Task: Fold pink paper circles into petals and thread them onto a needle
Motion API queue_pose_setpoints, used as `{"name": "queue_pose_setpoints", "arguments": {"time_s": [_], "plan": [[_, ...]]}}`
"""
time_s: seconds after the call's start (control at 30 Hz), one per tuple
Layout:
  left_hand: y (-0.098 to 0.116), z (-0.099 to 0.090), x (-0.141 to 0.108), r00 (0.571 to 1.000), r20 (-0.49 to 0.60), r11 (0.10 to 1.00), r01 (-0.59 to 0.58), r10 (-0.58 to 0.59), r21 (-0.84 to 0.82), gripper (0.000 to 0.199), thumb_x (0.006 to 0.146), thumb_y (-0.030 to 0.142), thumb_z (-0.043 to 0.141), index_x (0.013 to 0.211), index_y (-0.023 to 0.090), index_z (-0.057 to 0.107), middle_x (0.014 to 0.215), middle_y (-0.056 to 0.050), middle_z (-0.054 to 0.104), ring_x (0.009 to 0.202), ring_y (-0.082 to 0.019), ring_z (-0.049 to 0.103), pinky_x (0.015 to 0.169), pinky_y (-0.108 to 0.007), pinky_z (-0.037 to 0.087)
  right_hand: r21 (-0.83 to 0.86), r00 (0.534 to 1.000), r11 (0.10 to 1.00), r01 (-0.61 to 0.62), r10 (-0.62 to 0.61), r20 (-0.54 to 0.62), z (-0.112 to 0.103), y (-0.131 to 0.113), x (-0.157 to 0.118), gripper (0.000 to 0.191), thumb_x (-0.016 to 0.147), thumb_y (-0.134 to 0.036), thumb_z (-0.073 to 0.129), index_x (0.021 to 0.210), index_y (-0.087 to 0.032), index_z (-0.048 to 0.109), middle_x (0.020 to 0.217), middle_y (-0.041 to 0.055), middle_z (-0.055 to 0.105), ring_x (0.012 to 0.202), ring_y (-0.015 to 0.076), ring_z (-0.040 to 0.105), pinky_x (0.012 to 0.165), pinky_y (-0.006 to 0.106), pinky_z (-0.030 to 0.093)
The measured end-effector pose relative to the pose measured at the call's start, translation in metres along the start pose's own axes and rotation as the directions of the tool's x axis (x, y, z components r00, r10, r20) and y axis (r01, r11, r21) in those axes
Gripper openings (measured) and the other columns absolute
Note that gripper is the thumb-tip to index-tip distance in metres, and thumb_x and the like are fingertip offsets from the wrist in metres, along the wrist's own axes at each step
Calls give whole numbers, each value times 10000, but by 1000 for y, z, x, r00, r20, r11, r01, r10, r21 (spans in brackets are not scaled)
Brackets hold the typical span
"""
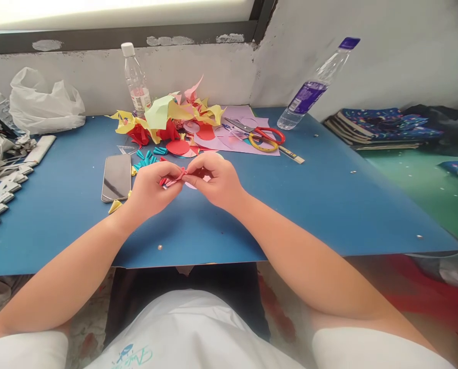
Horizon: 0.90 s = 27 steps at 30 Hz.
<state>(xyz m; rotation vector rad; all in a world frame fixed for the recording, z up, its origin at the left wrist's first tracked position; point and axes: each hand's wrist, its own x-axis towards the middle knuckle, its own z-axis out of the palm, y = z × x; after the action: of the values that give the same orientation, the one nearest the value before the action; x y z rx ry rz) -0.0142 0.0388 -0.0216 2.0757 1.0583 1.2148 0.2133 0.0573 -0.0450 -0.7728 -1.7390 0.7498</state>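
Note:
Both hands meet over the middle of the blue table (309,205). My left hand (155,185) pinches a small pink-red piece of folded paper (183,174) from the left. On its other side my right hand (215,180) holds the same piece between thumb and fingertips. Just behind the hands lie teal folded paper pieces (146,160) and a red paper circle (178,148). A few red pieces show partly behind my left hand. Yellow folded bits (115,206) rest beside my left wrist.
A phone (116,178) lies left of the hands. Behind are crumpled paper scraps (162,113), scissors (265,138), a cutter blade (291,155), a clear bottle (137,84), and a purple-labelled bottle (308,97). A plastic bag (44,105) sits back left.

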Motion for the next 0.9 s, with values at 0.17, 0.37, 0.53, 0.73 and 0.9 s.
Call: {"name": "queue_pose_setpoints", "arguments": {"time_s": [0.17,0.37,0.53,0.73,0.9], "plan": [[-4,-2,0,995,-16,993,-96,98,74,88,902,280,842,853,247,776,888,-43,884,815,-225,766,790,-378,621,-25,999,999,41,-41,-11,-2,5,-1,494,998,-776,1028,1008,-303,890,990,60,852,848,253,742,720,409,666],[-3,-3,-1,997,1,993,-73,73,92,139,874,276,845,826,243,719,847,-29,850,783,-209,736,776,-358,594,-23,984,985,171,-170,53,0,20,0,441,1161,-720,883,1231,-291,957,1167,97,866,922,230,783,717,374,665],[1,-2,0,1000,2,999,25,-25,33,105,836,298,829,832,241,741,842,-35,836,797,-214,717,770,-355,599,-48,978,979,200,-196,77,1,25,-3,379,1211,-649,842,1180,-282,932,1183,87,848,921,209,774,743,362,687],[4,-1,1,993,11,993,115,-114,-42,113,787,315,810,827,240,736,805,-16,788,758,-192,658,732,-342,567,-53,987,989,135,-130,90,-2,18,-3,299,1188,-598,884,1114,-311,924,1081,72,861,912,248,777,766,412,706],[6,-2,2,991,23,991,132,-132,-3,125,809,348,784,822,248,710,758,8,737,720,-176,622,721,-340,542,-41,991,992,119,-116,61,0,13,-3,332,1158,-612,899,1239,-294,954,1053,66,874,891,241,801,717,388,695]]}}
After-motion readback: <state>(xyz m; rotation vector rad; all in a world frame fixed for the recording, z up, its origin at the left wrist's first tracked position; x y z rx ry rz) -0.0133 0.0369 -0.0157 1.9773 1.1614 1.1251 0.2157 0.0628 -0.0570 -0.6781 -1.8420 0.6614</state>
